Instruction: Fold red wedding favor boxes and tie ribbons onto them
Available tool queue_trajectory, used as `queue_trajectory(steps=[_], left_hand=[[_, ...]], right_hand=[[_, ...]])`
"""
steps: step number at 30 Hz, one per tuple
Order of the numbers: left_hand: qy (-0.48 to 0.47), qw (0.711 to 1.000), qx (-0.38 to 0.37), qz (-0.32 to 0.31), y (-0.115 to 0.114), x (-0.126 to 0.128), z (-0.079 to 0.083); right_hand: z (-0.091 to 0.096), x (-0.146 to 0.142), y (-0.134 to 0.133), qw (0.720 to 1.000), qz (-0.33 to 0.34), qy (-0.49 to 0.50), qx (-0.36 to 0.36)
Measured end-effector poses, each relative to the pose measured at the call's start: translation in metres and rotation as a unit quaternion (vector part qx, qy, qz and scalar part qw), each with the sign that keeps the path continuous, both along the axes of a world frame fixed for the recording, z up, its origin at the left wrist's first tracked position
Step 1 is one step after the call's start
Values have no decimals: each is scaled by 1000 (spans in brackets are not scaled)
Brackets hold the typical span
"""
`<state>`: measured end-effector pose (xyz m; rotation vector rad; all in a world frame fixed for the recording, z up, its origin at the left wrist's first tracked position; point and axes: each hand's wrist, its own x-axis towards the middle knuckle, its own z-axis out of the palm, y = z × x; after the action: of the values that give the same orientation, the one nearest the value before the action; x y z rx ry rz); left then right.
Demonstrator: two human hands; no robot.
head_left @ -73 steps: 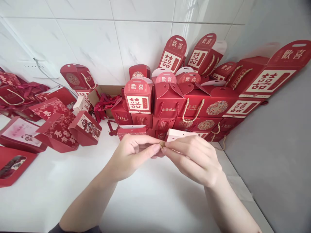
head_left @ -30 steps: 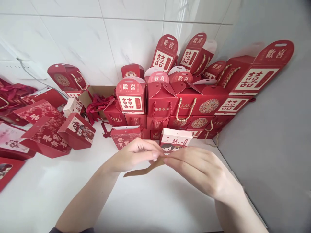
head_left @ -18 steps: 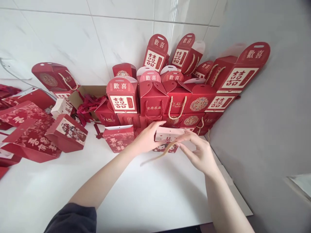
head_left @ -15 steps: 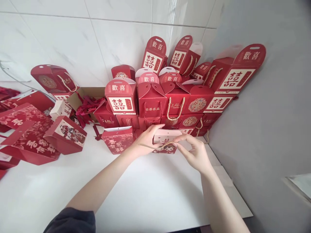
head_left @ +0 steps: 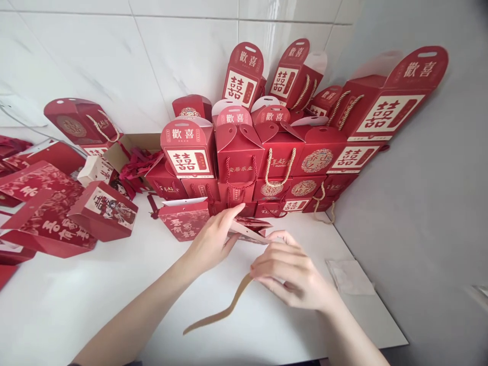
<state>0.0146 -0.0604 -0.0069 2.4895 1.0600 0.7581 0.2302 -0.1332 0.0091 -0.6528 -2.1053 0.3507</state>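
Note:
A small red and white paper gift box (head_left: 249, 234) is tilted near the middle of the table, its flap leaning toward me. My left hand (head_left: 213, 241) grips it from the left, thumb on the near side. Between the pinched fingers of my right hand (head_left: 295, 274) is one end of a narrow tan strip (head_left: 232, 306), whose loose end trails down to the left over the table. Some right fingers reach the box's right corner; whether they touch it I cannot tell. Just left of this box stands a red gift box (head_left: 183, 219) with gold lettering.
Stacked red gift boxes (head_left: 240, 157) with rope handles line the tiled wall. More red boxes (head_left: 64, 223) lie at the left. A cardboard carton (head_left: 143, 141) holds dark red ribbons (head_left: 147, 162). At the right, a grey wall borders the white table (head_left: 213, 335).
My right hand has moved down toward me, drawing the tan strip away from the box. The box has tipped toward me, and my left hand has shifted slightly left and down.

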Motion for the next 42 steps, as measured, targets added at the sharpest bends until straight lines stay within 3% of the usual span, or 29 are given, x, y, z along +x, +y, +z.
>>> queue_trajectory(steps=[8, 16, 22, 29, 31, 33, 36, 42], left_hand=[[-94, 993, 65, -42, 15, -7, -24], [-159, 985, 22, -60, 22, -10, -45], [-141, 988, -15, -59, 14, 1, -29], [-171, 984, -47, 34, 7, 15, -5], [-170, 982, -73, 32, 4, 16, -2], [-170, 978, -121, 21, 0, 17, -1], [-174, 970, -171, 23, -3, 17, -3], [-167, 977, -134, 17, 0, 16, -8]], right_hand=[[-3, -5, -8, 996, -20, -74, 42], [-20, 0, 13, 989, -126, -46, 61], [-25, -3, 21, 983, -180, 36, 22], [-33, -13, 13, 946, -319, 45, 42], [-37, -17, 12, 947, -310, 86, -3], [-41, -20, 11, 947, -265, 142, -111], [-46, -23, 12, 919, -198, 216, -264], [-50, -26, 13, 869, -156, 314, -350]])
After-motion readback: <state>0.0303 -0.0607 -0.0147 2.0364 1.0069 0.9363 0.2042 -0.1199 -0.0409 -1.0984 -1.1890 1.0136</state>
